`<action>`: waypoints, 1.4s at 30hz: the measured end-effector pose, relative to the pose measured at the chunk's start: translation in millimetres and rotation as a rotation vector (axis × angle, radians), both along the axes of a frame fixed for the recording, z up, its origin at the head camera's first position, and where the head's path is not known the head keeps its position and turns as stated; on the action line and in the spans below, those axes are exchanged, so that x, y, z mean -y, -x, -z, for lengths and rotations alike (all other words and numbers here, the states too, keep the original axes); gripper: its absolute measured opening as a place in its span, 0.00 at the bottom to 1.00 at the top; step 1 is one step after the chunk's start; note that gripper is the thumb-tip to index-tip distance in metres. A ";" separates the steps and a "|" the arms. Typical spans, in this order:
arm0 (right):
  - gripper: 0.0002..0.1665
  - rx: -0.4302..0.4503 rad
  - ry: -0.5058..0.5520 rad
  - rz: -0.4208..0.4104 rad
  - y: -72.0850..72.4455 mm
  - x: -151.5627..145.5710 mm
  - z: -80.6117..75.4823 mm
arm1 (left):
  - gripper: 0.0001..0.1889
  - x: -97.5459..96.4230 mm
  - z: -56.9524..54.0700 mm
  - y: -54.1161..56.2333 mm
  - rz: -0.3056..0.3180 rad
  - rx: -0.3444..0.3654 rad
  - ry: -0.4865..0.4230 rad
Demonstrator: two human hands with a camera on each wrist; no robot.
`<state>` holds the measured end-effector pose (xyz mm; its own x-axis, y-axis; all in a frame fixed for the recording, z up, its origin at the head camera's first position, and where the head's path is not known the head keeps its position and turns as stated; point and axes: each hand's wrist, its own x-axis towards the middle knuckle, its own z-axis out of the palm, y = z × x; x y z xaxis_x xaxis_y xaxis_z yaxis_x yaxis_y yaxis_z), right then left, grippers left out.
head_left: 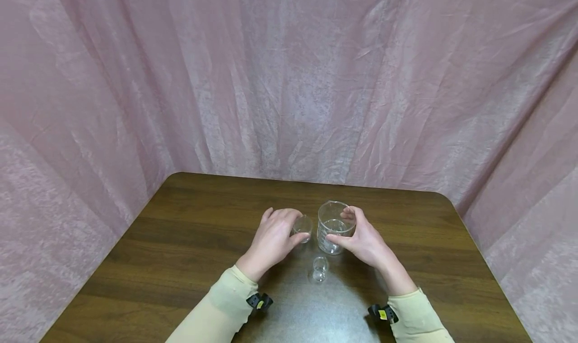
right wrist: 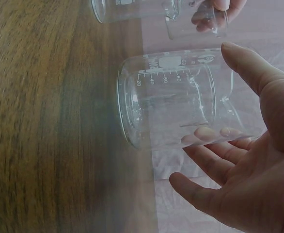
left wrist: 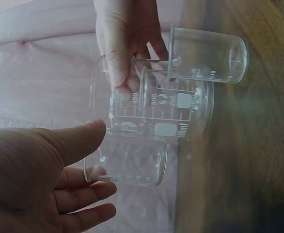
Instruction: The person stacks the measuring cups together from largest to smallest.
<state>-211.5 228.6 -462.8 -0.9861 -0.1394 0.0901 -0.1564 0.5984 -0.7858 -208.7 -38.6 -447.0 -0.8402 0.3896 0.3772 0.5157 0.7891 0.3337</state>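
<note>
My left hand (head_left: 275,235) pinches a small glass beaker (left wrist: 132,162) by its rim, thumb on one side and fingertips on the other. In the left wrist view its base sits higher than those of the other beakers. Just to the right, my right hand (head_left: 368,237) grips a large beaker (head_left: 326,216) with white graduations, thumb and fingers around its wall. Inside the large beaker shows the rim of a smaller, nested beaker (head_left: 335,226). Nearer me, the smallest-looking beaker (head_left: 319,269) stands upright on the table, beside neither hand's fingers.
The brown wooden table (head_left: 189,263) has rounded far corners. Pink curtains (head_left: 289,82) hang behind it and along both sides. Black wrist straps (head_left: 259,301) sit over the pale sleeves (head_left: 212,303).
</note>
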 end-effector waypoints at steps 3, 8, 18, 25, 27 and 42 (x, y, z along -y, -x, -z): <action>0.52 -0.002 -0.001 -0.001 -0.4 0.0 -0.5 | 0.24 0.3 -3.2 -0.6 0.002 -0.017 -0.001; 0.52 -0.006 -0.004 -0.003 -0.2 0.5 -0.2 | 0.24 1.2 -8.3 -1.4 0.009 -0.036 0.003; 0.52 0.002 -0.004 -0.002 0.0 0.0 -0.1 | 0.25 2.6 -20.8 -0.9 0.026 -0.083 -0.002; 0.52 0.001 -0.006 -0.002 0.0 -0.3 -0.4 | 0.25 4.1 -26.1 -1.1 0.020 -0.098 0.029; 0.52 0.001 -0.007 -0.001 -0.3 -0.2 -0.7 | 0.25 4.3 -27.8 -1.1 0.020 -0.108 0.031; 0.53 -0.004 0.004 -0.003 -0.1 0.5 -0.7 | 0.25 3.5 -41.2 -2.5 0.046 -0.091 -0.001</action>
<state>-211.4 228.1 -462.1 -0.9853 -0.1424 0.0945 -0.1615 0.5948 -0.7875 -206.2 -42.1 -405.7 -0.7838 0.4266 0.4513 0.5795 0.7636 0.2847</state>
